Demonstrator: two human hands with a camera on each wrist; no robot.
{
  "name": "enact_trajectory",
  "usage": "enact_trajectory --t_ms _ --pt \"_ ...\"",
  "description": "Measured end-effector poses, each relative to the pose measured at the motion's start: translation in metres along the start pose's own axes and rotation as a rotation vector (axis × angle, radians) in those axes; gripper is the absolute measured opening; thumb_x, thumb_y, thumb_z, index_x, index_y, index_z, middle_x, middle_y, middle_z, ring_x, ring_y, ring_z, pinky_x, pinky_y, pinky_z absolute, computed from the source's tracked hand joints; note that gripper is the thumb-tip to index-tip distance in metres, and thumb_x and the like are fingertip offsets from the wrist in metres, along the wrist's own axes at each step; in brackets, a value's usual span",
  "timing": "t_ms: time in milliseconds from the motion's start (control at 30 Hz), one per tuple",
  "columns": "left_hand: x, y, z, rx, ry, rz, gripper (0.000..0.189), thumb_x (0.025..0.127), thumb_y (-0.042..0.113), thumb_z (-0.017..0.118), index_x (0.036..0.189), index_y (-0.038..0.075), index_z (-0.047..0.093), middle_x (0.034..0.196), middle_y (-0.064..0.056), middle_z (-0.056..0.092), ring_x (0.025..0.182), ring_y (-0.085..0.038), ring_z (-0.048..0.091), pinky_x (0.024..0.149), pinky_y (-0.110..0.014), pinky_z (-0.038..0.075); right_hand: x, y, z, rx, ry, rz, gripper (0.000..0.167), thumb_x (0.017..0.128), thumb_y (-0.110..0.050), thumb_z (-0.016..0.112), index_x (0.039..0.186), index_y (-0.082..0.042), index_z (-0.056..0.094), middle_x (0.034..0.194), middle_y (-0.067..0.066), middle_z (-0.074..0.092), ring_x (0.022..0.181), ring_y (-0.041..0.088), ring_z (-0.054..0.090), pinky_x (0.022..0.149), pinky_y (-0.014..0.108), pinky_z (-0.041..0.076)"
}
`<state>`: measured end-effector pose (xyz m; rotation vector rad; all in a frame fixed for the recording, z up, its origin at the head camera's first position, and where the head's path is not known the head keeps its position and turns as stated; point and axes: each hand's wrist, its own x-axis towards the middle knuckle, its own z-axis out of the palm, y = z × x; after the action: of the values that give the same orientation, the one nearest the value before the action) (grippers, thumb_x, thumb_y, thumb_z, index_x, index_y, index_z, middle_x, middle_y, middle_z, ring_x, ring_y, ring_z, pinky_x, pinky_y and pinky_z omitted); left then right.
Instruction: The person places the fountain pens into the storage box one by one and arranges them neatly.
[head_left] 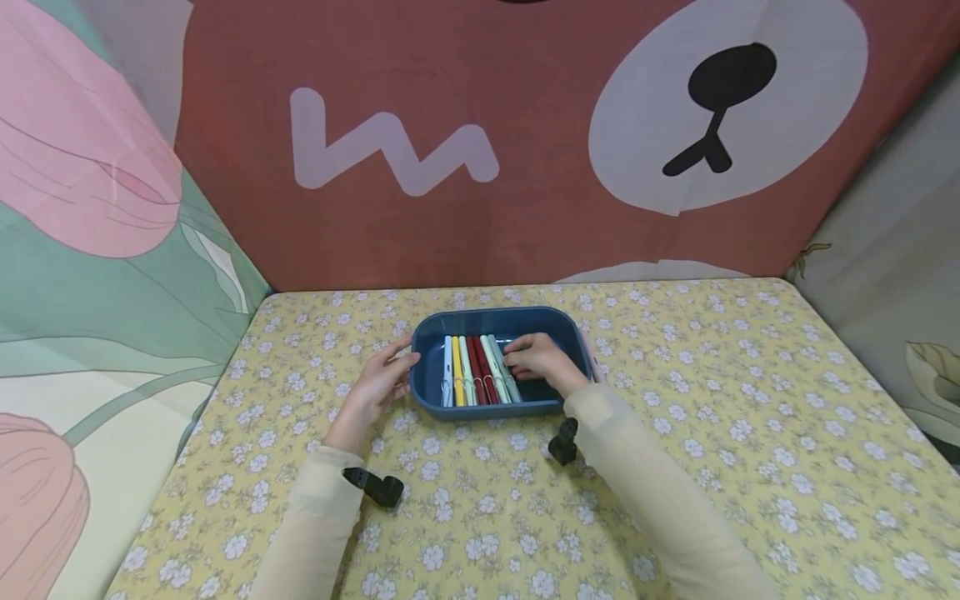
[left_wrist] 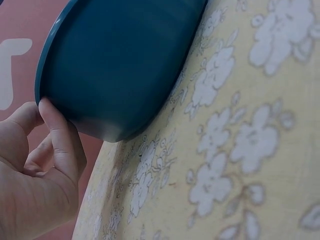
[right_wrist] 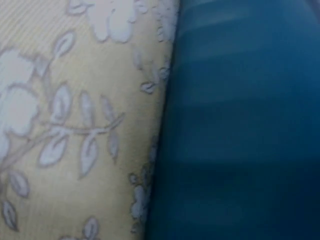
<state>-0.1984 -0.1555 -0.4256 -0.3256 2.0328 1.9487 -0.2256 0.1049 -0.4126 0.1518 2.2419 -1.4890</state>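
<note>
A dark blue rectangular tub point(head_left: 491, 412) with rounded corners stands on the table. Inside lies a row of slim pens point(head_left: 477, 371) side by side, white, yellow, pale green and dark red, with a grey-green pen point(head_left: 512, 382) at the right end. My left hand point(head_left: 377, 385) grips the tub's left end; in the left wrist view the fingers of the left hand point(left_wrist: 47, 165) pinch its rim. Reaching over the right side, my right hand point(head_left: 542, 360) pinches the grey-green pen near its upper end. The right wrist view shows only the tub's outer wall point(right_wrist: 235, 125) and tablecloth.
A yellow flowered cloth point(head_left: 750, 467) covers the table. Behind it hangs a red-brown fabric wall point(head_left: 480, 242) with a printed bear face. Something pale pink point(head_left: 592, 354) shows along the tub's right side, mostly hidden. Both wrists carry small black cameras point(head_left: 384, 490).
</note>
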Motion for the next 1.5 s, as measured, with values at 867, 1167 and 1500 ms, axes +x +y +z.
enact_trajectory --t_ms 867,1167,1500 --pt "0.0 -0.002 0.0 0.0 -0.002 0.006 0.051 0.097 0.025 0.056 0.146 0.027 0.04 0.081 0.009 0.059 0.061 -0.002 0.054 0.055 -0.016 0.047 -0.018 -0.013 -0.063 0.149 -0.028 -0.127 0.044 0.098 -0.016 0.053 0.139 -0.002 0.045 0.118 0.008 0.057 0.096 0.012 0.061 0.098 0.034 0.051" --pt "0.0 -0.001 0.001 -0.01 0.0 -0.002 0.051 0.097 0.024 0.056 0.146 0.027 0.04 0.082 0.009 0.059 0.062 -0.002 0.055 0.055 -0.016 0.047 -0.021 -0.005 -0.086 0.169 0.016 -0.138 0.05 0.098 -0.017 0.053 0.143 0.001 0.039 0.096 -0.01 0.06 0.085 0.001 0.062 0.086 0.022 0.054" --pt "-0.001 0.0 0.0 -0.011 -0.004 0.005 0.052 0.097 0.023 0.056 0.146 0.026 0.04 0.079 0.008 0.06 0.06 -0.002 0.054 0.054 -0.016 0.046 -0.021 0.014 -0.107 0.187 0.058 -0.125 0.051 0.099 -0.011 0.049 0.145 0.004 0.034 0.094 -0.007 0.06 0.078 -0.002 0.062 0.081 0.018 0.055"
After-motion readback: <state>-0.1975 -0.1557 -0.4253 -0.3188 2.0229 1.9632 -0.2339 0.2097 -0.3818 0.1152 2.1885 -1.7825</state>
